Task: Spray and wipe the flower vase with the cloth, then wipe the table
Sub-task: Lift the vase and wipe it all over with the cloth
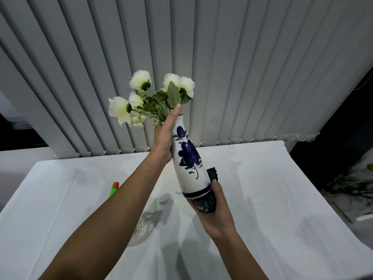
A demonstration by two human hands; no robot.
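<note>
A tall white vase [188, 158] with dark blue painted flowers is held tilted in the air above the table [262, 199]. White artificial flowers [149, 93] stick out of its neck, leaning up and left. My left hand [164, 138] grips the vase's neck and upper body from the left. My right hand [214, 209] holds a dark cloth [205, 203] pressed against the vase's base and lower right side. A spray bottle's green and orange top [114, 188] shows behind my left forearm; the rest of it is hidden.
The table is covered with a white cloth. Grey vertical blinds [222, 67] hang behind it. A clear glass object [141, 233] lies partly under my left forearm. Dark plants [347, 184] and a pale slab stand off the table's right edge.
</note>
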